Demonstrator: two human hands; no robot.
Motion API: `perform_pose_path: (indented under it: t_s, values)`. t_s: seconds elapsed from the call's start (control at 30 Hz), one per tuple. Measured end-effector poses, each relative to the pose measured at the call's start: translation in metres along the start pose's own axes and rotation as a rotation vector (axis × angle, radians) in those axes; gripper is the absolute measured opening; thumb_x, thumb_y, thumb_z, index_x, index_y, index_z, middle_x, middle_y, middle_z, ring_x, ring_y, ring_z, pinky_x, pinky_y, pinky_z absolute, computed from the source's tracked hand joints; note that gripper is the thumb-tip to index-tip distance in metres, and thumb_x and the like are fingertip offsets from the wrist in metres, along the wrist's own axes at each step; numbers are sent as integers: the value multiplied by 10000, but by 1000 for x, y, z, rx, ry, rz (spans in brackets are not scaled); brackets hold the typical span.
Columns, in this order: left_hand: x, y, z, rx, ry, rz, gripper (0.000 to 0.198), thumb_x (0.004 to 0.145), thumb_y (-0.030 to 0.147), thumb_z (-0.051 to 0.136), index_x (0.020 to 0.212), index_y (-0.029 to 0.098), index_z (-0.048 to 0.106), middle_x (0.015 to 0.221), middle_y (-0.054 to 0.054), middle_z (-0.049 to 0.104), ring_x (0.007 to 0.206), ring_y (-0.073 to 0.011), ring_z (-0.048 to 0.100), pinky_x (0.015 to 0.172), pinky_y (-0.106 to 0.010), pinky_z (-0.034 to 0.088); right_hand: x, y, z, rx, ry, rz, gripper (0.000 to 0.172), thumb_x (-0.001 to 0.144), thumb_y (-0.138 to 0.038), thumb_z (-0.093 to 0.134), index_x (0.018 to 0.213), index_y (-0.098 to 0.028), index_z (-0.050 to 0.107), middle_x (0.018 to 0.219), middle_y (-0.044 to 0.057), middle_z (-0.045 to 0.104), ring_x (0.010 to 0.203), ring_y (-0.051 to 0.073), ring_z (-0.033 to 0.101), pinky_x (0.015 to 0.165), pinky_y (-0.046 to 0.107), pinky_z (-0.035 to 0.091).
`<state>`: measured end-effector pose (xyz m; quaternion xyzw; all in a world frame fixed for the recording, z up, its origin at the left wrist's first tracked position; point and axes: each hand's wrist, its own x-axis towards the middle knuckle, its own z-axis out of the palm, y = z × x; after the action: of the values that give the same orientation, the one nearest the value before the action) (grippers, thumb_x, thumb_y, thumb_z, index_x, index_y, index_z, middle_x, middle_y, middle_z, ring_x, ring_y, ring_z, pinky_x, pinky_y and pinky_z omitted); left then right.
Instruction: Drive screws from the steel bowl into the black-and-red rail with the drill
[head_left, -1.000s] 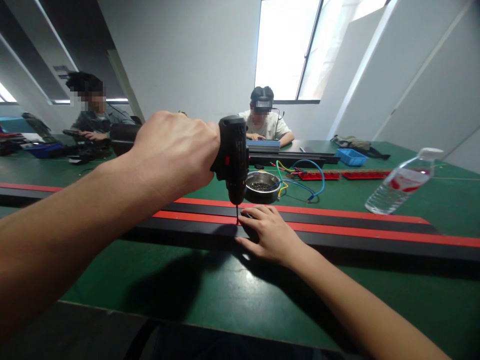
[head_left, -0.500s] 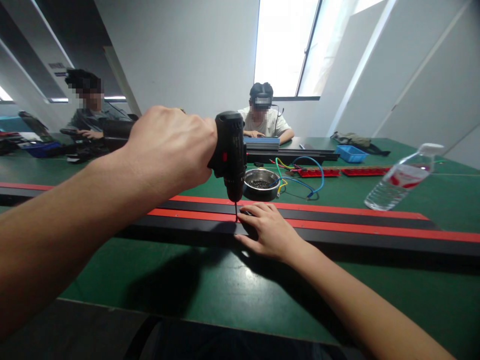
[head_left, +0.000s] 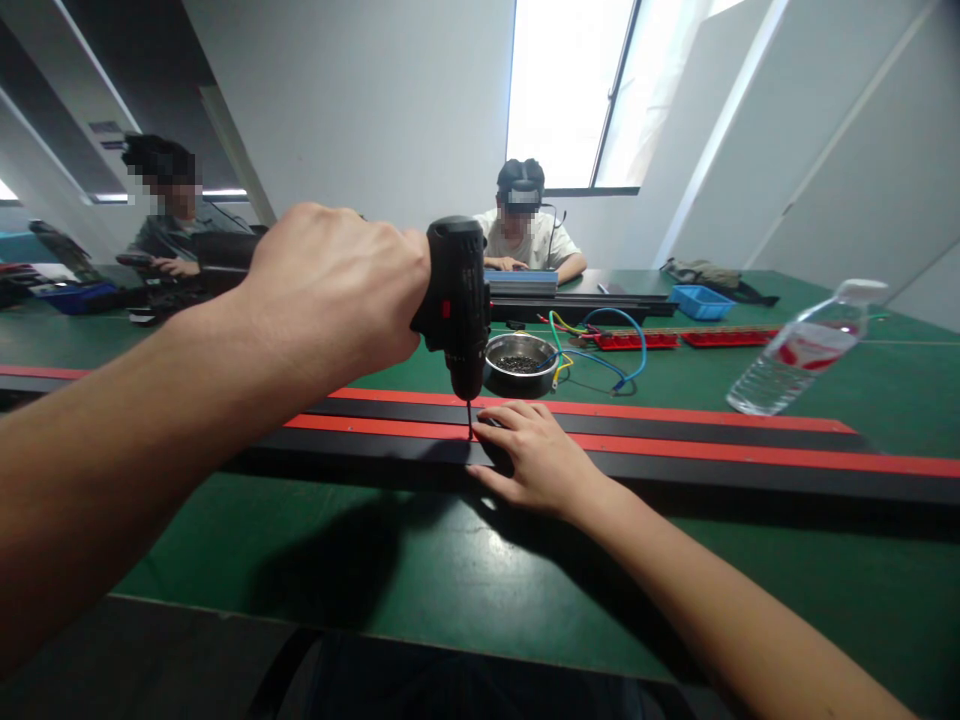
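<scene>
My left hand [head_left: 352,285] is closed round the handle of a black cordless drill [head_left: 459,290], held upright with the chuck down. Its thin bit [head_left: 470,420] meets the red strip [head_left: 405,428] along the top of a long black bar [head_left: 390,450]. Just right of the bit, my right hand [head_left: 536,455] grips this bar, thumb on the near side and fingers over the top. The index fingertip is close beside the bit's tip. Any screw under the bit is too small to make out.
Behind lies a second red-topped bar [head_left: 675,431]. Beyond it are a metal bowl [head_left: 525,375] of small dark parts, coloured wires [head_left: 643,350], red strips [head_left: 727,338] and a blue basket [head_left: 701,302]. A water bottle [head_left: 799,355] leans at right. Two people sit across the green table [head_left: 480,580].
The whole view has shifted very slightly. Both hands and the drill keep their places on the bar, with the bit at the same spot.
</scene>
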<state>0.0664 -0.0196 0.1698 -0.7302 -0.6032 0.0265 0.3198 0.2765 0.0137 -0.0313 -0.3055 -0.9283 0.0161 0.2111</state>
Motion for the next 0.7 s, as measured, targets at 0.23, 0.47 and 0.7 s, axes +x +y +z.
perform_pose_path:
  t_s: [0.23,0.47,0.7]
  values:
    - [-2,1,0,-121,12,-38,272,895,360,652,1021,122,687,855,-160,712,951,-399,731,891,-534,508,0,0,1,7,1,3,464,1002,-509,647,1333,-196,733,1387,149,687,1330,358,564,1143,549,409]
    - [-2,1,1,-58,25,-33,415,926,555,599,1014,162,700,767,-120,682,815,-364,736,796,-497,540,1,3,0,145,48,34,400,987,-476,693,1292,-224,754,1386,127,708,1304,322,615,1109,510,464]
    - [0,-38,7,-261,-164,60,477,728,631,827,951,211,800,613,-9,557,760,-304,709,881,-474,515,5,12,0,291,62,33,243,997,-359,705,1184,-238,804,1280,90,770,1232,273,679,1078,456,503]
